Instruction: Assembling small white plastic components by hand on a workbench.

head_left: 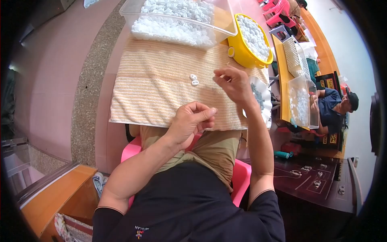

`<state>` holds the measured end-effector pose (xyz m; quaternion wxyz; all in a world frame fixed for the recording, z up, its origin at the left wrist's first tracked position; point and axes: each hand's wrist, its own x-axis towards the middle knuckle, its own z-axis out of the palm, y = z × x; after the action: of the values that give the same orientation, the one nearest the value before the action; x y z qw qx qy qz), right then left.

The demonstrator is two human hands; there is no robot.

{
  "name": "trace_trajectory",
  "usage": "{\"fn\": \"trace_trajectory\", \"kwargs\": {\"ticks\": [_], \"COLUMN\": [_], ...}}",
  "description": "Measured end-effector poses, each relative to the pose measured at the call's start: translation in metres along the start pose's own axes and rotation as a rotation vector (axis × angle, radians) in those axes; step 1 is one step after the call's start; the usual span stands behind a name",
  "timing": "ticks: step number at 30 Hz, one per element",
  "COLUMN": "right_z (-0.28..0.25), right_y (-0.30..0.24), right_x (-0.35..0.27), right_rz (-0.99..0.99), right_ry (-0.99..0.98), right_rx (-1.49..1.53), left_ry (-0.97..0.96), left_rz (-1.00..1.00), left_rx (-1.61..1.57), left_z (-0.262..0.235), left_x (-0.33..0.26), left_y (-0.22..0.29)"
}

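My left hand (192, 122) is closed over the near edge of the striped towel, its thumb pressed against the bent index finger. Anything in that pinch is too small or hidden to make out. Higher and to the right, my right hand (234, 84) hovers above the towel with curled fingers, and what they hold, if anything, does not show. Two small white oval plastic pieces with holes, an upper one (193, 76) and a lower one (195, 83), lie close together left of my right hand. Small grey-green parts (257, 97) in a white dish (266, 111) are beside my right wrist.
At the far side stand a clear plastic bin (225, 30) and a yellow bucket (248, 62), both full of white pieces. The striped towel (141, 88) covers the table. To the right, a co-worker (332, 107) sits by another clear bin (313, 121) on a wooden table.
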<state>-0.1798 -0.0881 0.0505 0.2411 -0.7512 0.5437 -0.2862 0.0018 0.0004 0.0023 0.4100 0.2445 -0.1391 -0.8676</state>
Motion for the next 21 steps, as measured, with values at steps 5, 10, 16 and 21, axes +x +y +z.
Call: {"fn": "trace_trajectory", "kwargs": {"ticks": [5, 10, 16, 21], "right_z": [0.018, 0.033, 0.042, 0.038], "right_y": [-0.011, -0.007, -0.013, -0.012], "right_x": [-0.004, 0.000, 0.001, 0.000], "right_rz": [-0.013, -0.110, -0.144, -0.123], "right_ry": [-0.097, -0.149, -0.123, -0.185], "right_rx": [-0.089, -0.186, -0.304, -0.297], "left_ry": [0.006, 0.020, 0.032, 0.040], "left_rz": [0.014, 0.024, 0.042, 0.041], "left_rx": [0.006, 0.011, 0.010, 0.014], "left_z": [0.000, 0.000, 0.000, 0.001], "left_x": [-0.001, -0.001, -0.001, -0.001], "left_y": [0.000, 0.000, 0.001, 0.001]}}
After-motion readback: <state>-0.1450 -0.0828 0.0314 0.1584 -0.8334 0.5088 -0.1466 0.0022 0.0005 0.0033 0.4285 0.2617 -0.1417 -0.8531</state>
